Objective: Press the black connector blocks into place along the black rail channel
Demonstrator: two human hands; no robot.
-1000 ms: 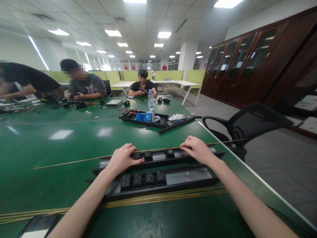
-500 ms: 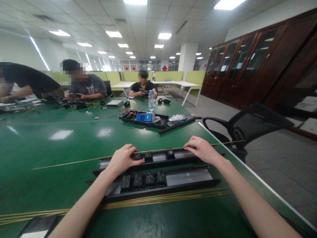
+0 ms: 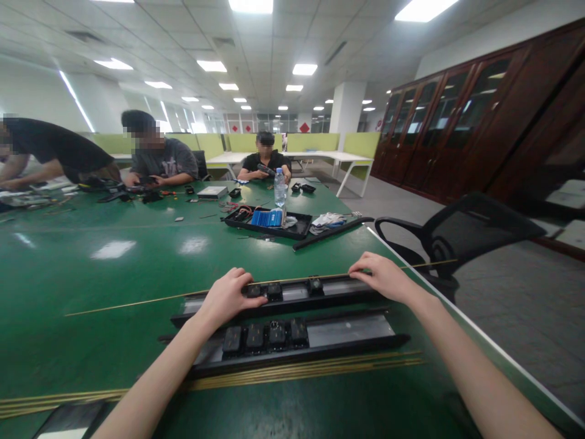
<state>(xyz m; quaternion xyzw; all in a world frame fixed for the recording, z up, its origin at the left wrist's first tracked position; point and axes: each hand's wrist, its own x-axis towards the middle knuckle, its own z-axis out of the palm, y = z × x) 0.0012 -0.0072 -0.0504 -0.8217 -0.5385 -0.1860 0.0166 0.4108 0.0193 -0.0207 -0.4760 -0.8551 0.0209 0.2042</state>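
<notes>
A long thin brass rod (image 3: 150,300) lies along the back edge of the farther black channel (image 3: 338,291), which has small black blocks inside. My left hand (image 3: 230,294) is closed on the rod near the channel's left part, its thumb by a black block (image 3: 274,291). Toward the channel's right end, my right hand (image 3: 377,274) pinches the same rod. The rod sticks out past both ends. Nearer to me sits a second black channel (image 3: 351,329) with several black blocks (image 3: 276,334) in its left half. Several brass rods (image 3: 274,375) lie in front of it.
Beyond the channels, a black tray (image 3: 299,227) holds a blue part and wires, with a bottle (image 3: 279,189), gloves (image 3: 328,222) and a black strip (image 3: 329,235) nearby. A chair (image 3: 475,238) stands right of the green table (image 3: 114,347). Three people are across the table.
My right hand has slid slightly to the right along the rod. The rod has shifted a little to the right. My left hand stays at nearly the same place.
</notes>
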